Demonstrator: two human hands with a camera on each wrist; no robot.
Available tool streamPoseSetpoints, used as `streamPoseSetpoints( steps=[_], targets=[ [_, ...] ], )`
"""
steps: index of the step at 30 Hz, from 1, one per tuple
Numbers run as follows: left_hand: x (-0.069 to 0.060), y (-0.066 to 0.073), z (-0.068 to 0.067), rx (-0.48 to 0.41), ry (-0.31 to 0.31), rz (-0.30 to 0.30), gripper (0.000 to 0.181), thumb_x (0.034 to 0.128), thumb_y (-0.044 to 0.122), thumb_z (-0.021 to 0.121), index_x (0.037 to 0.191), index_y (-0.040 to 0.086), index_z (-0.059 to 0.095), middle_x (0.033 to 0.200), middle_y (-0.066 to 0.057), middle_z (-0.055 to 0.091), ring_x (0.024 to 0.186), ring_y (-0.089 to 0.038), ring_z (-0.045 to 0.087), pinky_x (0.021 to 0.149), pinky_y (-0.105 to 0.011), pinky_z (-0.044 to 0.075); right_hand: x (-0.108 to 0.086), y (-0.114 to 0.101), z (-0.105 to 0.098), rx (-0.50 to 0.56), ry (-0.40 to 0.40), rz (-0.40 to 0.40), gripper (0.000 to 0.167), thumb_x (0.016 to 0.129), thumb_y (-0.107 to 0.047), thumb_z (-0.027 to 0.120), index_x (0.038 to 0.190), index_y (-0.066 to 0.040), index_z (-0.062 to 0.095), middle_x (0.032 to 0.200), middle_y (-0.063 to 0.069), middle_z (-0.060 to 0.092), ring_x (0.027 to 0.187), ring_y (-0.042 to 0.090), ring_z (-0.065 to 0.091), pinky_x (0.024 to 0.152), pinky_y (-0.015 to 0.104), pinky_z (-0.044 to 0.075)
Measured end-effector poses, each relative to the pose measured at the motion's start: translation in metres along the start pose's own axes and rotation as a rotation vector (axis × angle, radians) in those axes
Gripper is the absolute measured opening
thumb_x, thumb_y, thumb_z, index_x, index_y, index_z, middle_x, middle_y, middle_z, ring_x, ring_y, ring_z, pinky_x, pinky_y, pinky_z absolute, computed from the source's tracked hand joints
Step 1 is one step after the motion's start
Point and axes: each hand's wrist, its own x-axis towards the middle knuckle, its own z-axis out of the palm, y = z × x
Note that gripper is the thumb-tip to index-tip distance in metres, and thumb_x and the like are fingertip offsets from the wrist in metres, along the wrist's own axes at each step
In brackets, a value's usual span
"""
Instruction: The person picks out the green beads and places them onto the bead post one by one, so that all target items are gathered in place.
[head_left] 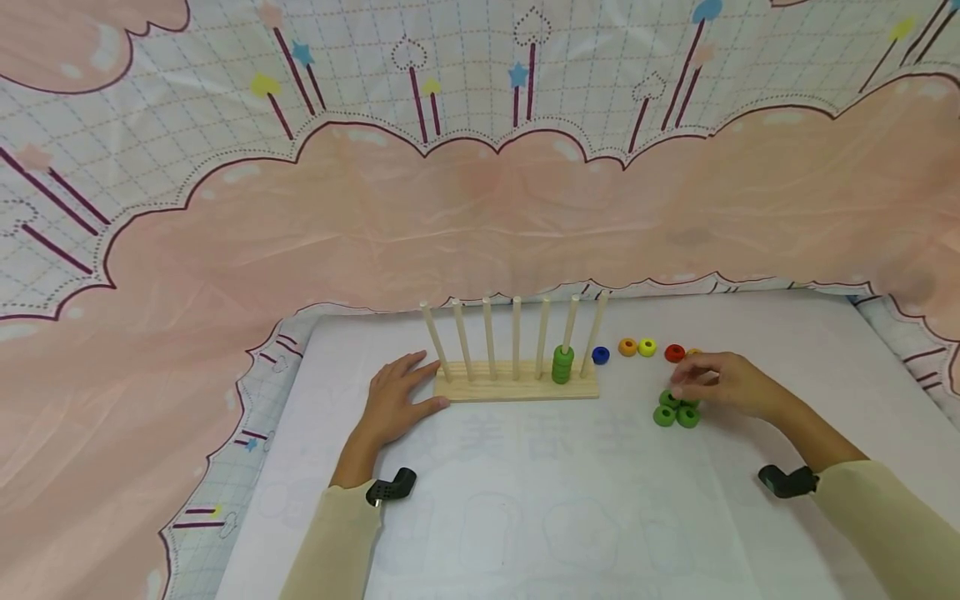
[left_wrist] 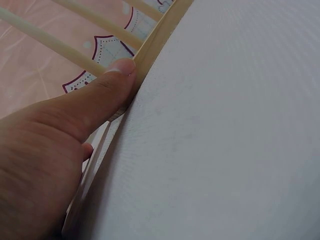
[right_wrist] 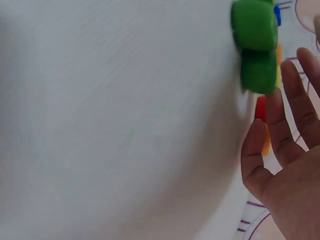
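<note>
My left hand [head_left: 397,400] holds the left end of a wooden peg stand [head_left: 517,390]. Its thumb [left_wrist: 115,72] presses on the base's front edge; an index finger touches the far side of that end. Green beads [head_left: 561,367] are stacked on the second peg from the right. Over on the right, my right hand [head_left: 723,383] hovers above a cluster of several loose green beads [head_left: 687,417], hiding some. In the right wrist view its fingers [right_wrist: 295,95] look relaxed, close to a green bead [right_wrist: 258,72], with nothing seen between them.
Behind the cluster, a blue bead [head_left: 601,356], an orange bead [head_left: 627,347], a yellow bead [head_left: 647,347] and a red bead [head_left: 675,353] lie along the white tabletop [head_left: 540,500]. Another orange bead is partly covered by the right hand. A patterned cloth [head_left: 487,225] hangs behind.
</note>
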Motion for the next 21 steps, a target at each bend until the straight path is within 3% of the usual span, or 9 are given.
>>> streamPoseSetpoints(
  steps=[8, 16, 21],
  targets=[
    [0.0, 0.002, -0.001, -0.005, 0.021, 0.008, 0.072, 0.0844, 0.051, 0.079, 0.146, 0.021, 0.058, 0.161, -0.011, 0.043, 0.151, -0.035, 0.033, 0.121, -0.064, 0.019, 0.0, 0.009, -0.004, -0.03, -0.028, 0.023, 0.026, 0.092, -0.037, 0.076, 0.109, -0.018, 0.073, 0.111, 0.0, 0.072, 0.107, 0.018, 0.062, 0.085, 0.019, 0.053],
    [-0.001, 0.002, -0.001, 0.002, 0.025, 0.012, 0.072, 0.0845, 0.052, 0.078, 0.146, 0.021, 0.059, 0.16, -0.011, 0.044, 0.151, -0.035, 0.034, 0.121, -0.064, 0.019, 0.0, 0.013, -0.012, -0.048, -0.09, 0.075, 0.033, 0.089, -0.037, 0.079, 0.114, -0.015, 0.073, 0.102, 0.002, 0.066, 0.094, 0.018, 0.058, 0.081, 0.023, 0.052],
    [-0.001, 0.002, -0.002, 0.004, 0.015, 0.008, 0.073, 0.0846, 0.053, 0.078, 0.147, 0.021, 0.058, 0.16, -0.011, 0.043, 0.151, -0.035, 0.033, 0.121, -0.064, 0.019, 0.001, 0.014, -0.013, -0.043, -0.129, 0.112, 0.038, 0.09, -0.039, 0.078, 0.118, -0.015, 0.072, 0.107, 0.002, 0.065, 0.099, 0.019, 0.055, 0.081, 0.025, 0.05]
  ],
)
